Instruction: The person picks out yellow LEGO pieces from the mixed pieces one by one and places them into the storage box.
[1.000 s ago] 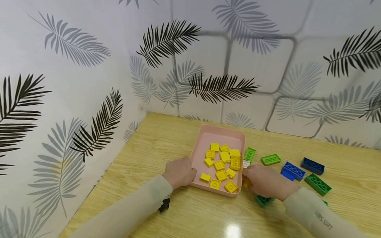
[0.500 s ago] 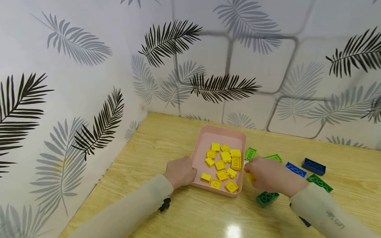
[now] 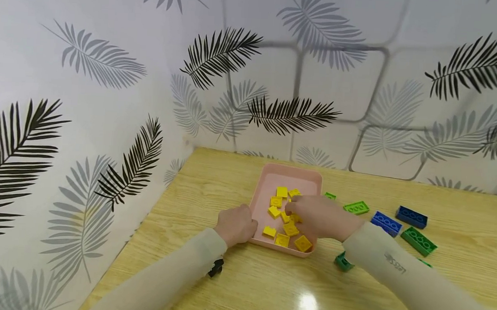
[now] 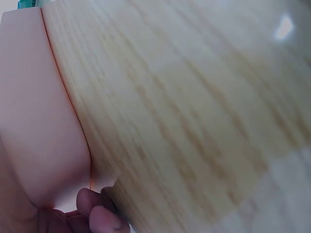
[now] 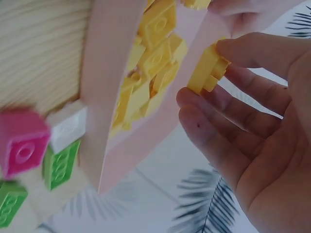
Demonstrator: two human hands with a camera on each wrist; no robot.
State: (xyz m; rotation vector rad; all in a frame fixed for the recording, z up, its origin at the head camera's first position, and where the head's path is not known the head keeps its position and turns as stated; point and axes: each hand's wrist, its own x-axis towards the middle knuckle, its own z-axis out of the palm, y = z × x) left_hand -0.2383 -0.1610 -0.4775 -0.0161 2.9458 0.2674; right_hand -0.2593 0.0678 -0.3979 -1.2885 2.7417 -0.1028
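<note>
A shallow pink tray (image 3: 291, 170) with several yellow bricks (image 3: 282, 240) in it stands on the wooden table. My left hand (image 3: 236, 224) grips the tray's near left corner; in the left wrist view its curled fingers (image 4: 104, 219) sit low by the pink wall. Over the right part of the tray, my right hand (image 3: 322, 217) pinches a yellow toy brick (image 5: 208, 68) between thumb and fingertips, as the right wrist view shows. That brick is hidden behind the hand in the head view, as are some bricks in the tray.
Right of the tray lie light green bricks (image 3: 356, 208), a blue brick (image 3: 386, 223), a dark blue brick (image 3: 411, 217) and dark green bricks (image 3: 418, 241). A pink brick (image 5: 24, 141) and a white brick (image 5: 68, 126) lie beside the tray wall. A leaf-patterned wall (image 3: 274, 142) backs the table.
My right hand has lifted a yellow brick from beside the tray's right wall and moved left over the tray. The left hand stays at the corner.
</note>
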